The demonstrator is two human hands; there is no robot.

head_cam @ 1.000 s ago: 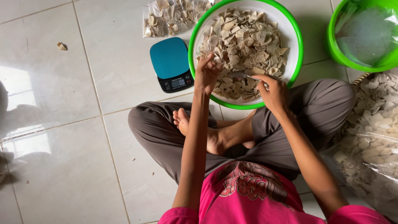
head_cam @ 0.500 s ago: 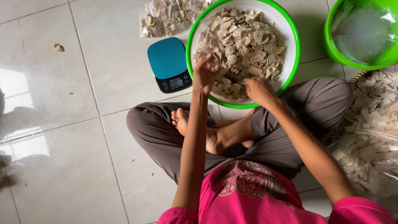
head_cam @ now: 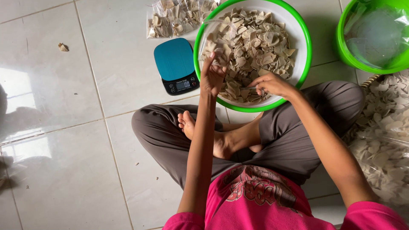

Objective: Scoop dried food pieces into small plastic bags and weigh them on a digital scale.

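White floor tiles (head_cam: 64, 140) spread out to the left of both hands, under a person sitting cross-legged. Straight ahead of the hands sits the green-rimmed basin (head_cam: 305, 55), heaped with pale dried chips (head_cam: 255, 42); a second green tub (head_cam: 370, 38) lies well off beyond the right hand, and a big clear sack of chips (head_cam: 383, 140) rests outside the right forearm. Just left of the left hand is the teal kitchen scale (head_cam: 175, 64), with small filled bags (head_cam: 174, 17) beyond it. The left hand (head_cam: 211, 76) is raised at the basin's near edge, fingers half open, seemingly holding up a clear bag mouth (head_cam: 213, 30), though the film is hard to make out. The right hand (head_cam: 272, 84) is curled low among the chips; what it grips cannot be told. To do this well, the bag mouth should probably stay wide and over the basin so that strays fall back in. Compared with half a second ago, the right hand has dipped nearer the basin's front rim, while the left has barely shifted.
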